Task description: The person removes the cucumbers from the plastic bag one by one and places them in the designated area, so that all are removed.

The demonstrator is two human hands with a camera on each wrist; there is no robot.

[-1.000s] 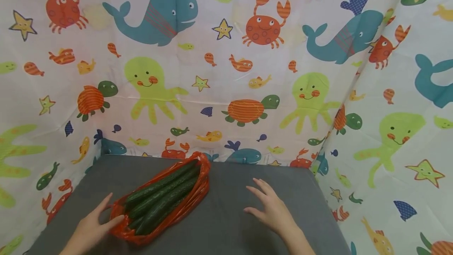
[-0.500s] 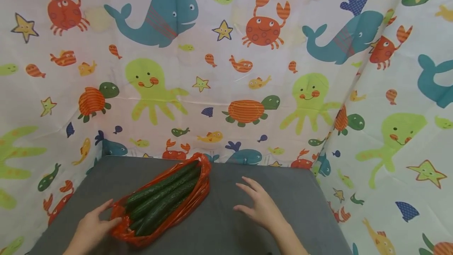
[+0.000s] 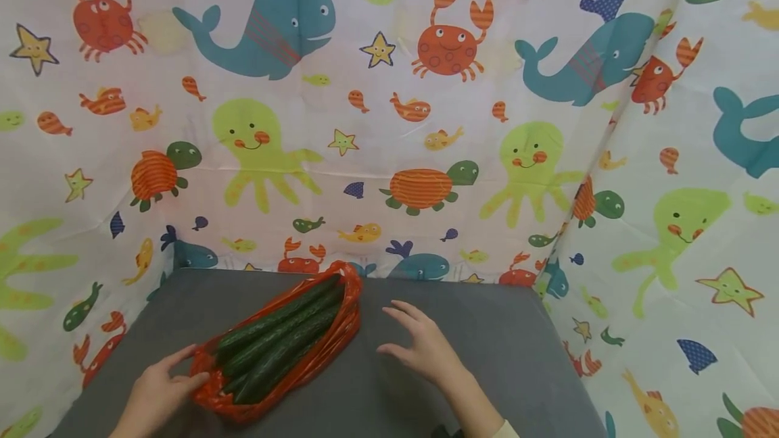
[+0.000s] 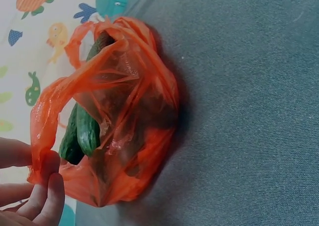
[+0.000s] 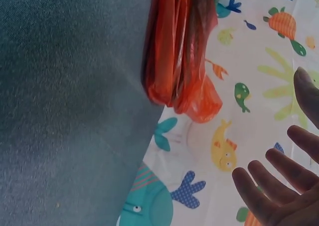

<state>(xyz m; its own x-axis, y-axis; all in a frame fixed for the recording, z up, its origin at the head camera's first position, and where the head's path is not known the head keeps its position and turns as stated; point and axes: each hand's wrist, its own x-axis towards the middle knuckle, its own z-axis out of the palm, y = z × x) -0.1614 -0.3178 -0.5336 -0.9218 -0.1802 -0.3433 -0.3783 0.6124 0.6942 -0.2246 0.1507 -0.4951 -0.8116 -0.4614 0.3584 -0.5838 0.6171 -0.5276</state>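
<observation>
Several dark green cucumbers lie side by side in a red plastic bag, whose top gapes wide. The bag rests slantwise on the grey table, left of the middle. At its near left end my left hand pinches the bag's edge between thumb and fingers; the left wrist view shows the red film drawn up to the fingertips. My right hand is held to the right of the bag, apart from it, fingers spread and bare. In the right wrist view its fingers stand extended, holding nothing.
The grey tabletop reaches back to a white curtain printed with sea animals. More of that curtain runs down the right and left sides. A small dark object shows by the right forearm at the lower edge.
My right hand has moved left across the table, nearer the bag. The left hand has closed in slightly on the bag's edge. The bag and cucumbers stay in place.
</observation>
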